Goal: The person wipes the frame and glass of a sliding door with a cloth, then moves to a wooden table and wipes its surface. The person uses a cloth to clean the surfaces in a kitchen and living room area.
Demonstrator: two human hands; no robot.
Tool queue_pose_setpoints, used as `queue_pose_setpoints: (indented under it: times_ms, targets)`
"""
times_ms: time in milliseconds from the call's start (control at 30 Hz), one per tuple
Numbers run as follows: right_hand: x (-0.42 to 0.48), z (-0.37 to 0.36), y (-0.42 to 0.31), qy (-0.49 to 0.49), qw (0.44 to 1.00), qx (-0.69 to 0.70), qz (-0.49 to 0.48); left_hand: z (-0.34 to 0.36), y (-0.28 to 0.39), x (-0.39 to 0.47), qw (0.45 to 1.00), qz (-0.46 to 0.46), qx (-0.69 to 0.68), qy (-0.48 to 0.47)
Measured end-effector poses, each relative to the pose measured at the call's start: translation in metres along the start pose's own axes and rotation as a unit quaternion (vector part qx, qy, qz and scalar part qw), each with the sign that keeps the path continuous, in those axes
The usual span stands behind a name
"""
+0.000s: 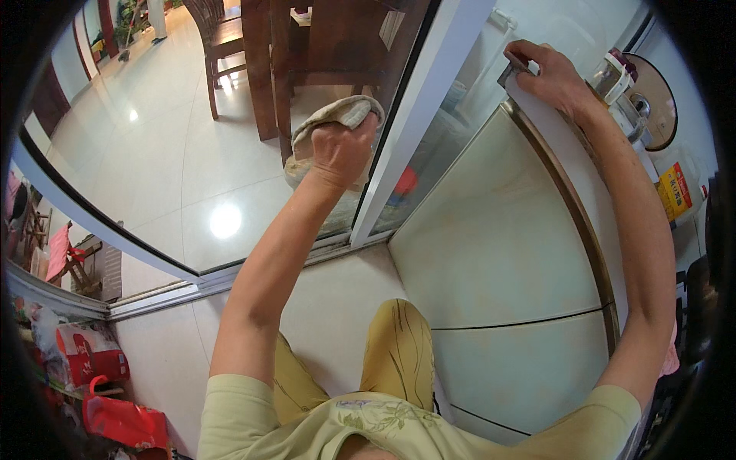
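Observation:
My left hand (343, 150) presses a folded, pale cloth (339, 115) against the glass pane (230, 167) of a white-framed sliding door, near its upright frame (397, 138). The cloth lies above and around the knuckles, and the fingers are mostly hidden behind the hand. My right hand (546, 75) is at the far corner of a white countertop (555, 138) with a brown edge. Its thumb and fingers pinch a small, dark, flat piece (516, 63) at that corner; whether it is loose or part of the edge, I cannot tell.
Pale cabinet doors (506, 230) stand below the counter. A bottle with a yellow label (675, 192), jars and a round lid (655, 103) are at the right. Red bags (123, 420) lie at the lower left. Beyond the glass are a wooden chair (221, 43) and a person's legs (156, 20).

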State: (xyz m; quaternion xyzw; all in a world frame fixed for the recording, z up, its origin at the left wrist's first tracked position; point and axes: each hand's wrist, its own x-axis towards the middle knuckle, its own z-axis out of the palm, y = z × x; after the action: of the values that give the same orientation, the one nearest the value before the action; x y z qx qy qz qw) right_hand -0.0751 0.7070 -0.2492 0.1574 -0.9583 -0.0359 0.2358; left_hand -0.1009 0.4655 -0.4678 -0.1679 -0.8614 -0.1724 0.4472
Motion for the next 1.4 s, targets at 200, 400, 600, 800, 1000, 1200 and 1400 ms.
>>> queue_pose_setpoints:
  times_ms: [200, 400, 600, 800, 1000, 1200, 1400]
  targets:
    - [0.003, 0.002, -0.001, -0.011, 1.000, 0.021, 0.003, 0.022, -0.021, -0.022, 0.992, 0.093, -0.064, 0.061]
    - [0.006, -0.002, 0.003, -0.054, 0.998, 0.004, 0.016, 0.023, -0.032, -0.044, 0.980, 0.200, 0.011, -0.002]
    - [0.006, 0.002, 0.002, -0.056, 0.998, 0.021, 0.033, -0.002, -0.010, -0.002, 0.997, 0.041, -0.057, 0.030]
    - [0.002, 0.001, 0.008, -0.052, 0.998, 0.013, 0.014, 0.011, -0.020, -0.010, 0.989, 0.144, 0.028, 0.020]
    - [0.002, 0.003, 0.007, -0.041, 0.999, 0.033, -0.006, 0.019, -0.034, -0.043, 0.983, 0.178, 0.033, -0.026]
    - [0.010, 0.003, 0.011, -0.062, 0.997, 0.034, -0.008, 0.010, -0.036, -0.039, 0.989, 0.124, -0.018, 0.075]
    - [0.010, 0.009, 0.029, -0.044, 0.999, 0.007, -0.021, -0.005, -0.018, 0.016, 0.985, 0.093, 0.047, 0.134]
